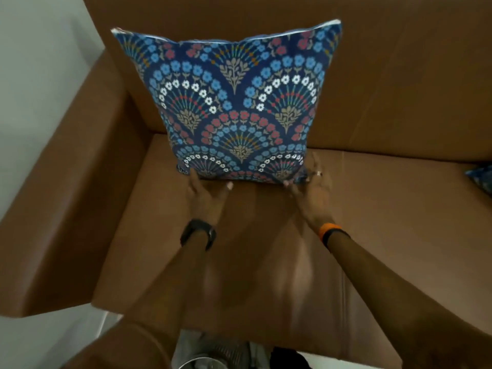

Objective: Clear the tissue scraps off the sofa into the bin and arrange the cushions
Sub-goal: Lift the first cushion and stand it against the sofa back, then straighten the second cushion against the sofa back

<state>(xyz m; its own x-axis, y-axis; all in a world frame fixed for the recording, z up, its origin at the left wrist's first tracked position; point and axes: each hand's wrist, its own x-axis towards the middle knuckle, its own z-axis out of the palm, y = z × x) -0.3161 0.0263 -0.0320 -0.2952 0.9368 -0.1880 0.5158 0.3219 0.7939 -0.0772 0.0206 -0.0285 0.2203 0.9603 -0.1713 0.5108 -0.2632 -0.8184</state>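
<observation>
**Grip loose on the cushion's lower edge**

Grip was light at both lower corners: the left hand [205, 194] was spread open with fingertips against the bottom edge of the patterned cushion [234, 102], and the right hand [311, 187] was likewise open, cupped at the other corner, nothing clasped. The cushion was stood upright on the sofa [386, 203] seat, near the left armrest and against the backrest. With so slack a hold, a forward topple or slide was judged possible once support was withdrawn. Counted: one cushion in full, a corner of a second cushion [480, 177] at the right edge, two hands; no tissue scraps were seen. A metal rim at the bottom could not be identified as the bin.
</observation>
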